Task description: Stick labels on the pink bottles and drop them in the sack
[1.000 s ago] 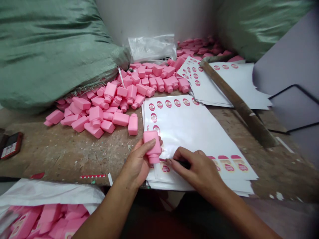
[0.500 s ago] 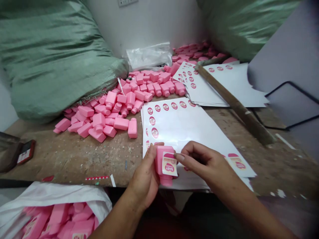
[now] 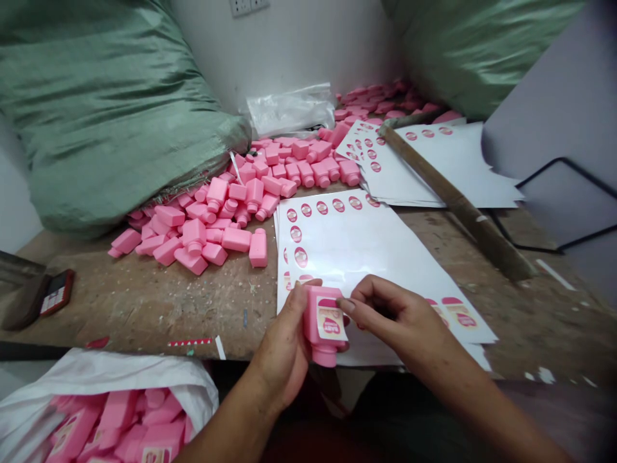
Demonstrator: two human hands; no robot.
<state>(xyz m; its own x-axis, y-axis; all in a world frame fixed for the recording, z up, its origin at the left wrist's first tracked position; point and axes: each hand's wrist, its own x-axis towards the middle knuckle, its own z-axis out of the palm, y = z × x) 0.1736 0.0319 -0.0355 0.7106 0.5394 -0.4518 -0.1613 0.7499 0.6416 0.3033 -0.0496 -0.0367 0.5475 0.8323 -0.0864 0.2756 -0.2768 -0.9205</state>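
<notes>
My left hand [image 3: 288, 344] is wrapped round a pink plastic bottle [image 3: 315, 330], held with its neck pointing down toward me. A sticker printed "BABY" [image 3: 331, 319] lies over the bottle's front face, upside down relative to the neck's direction being unclear. My right hand [image 3: 398, 315] pinches the sticker's upper right edge between thumb and index finger. Beneath both hands is a white sticker sheet [image 3: 347, 257] with rows of oval and square pink labels along its edges.
Loose pink bottles [image 3: 236, 239] are heaped behind, against a green sack [image 3: 120, 128]. A white bag [image 3: 120, 372] of labelled bottles stands front left. A wooden bar [image 3: 453, 199] lies across more sticker sheets [image 3: 434, 161] at right. A calculator [image 3: 58, 292] sits at left.
The bottle has turned slightly, so its labelled face shows more squarely. The right fingers stay at the sticker's edge, and the view has shifted a little.
</notes>
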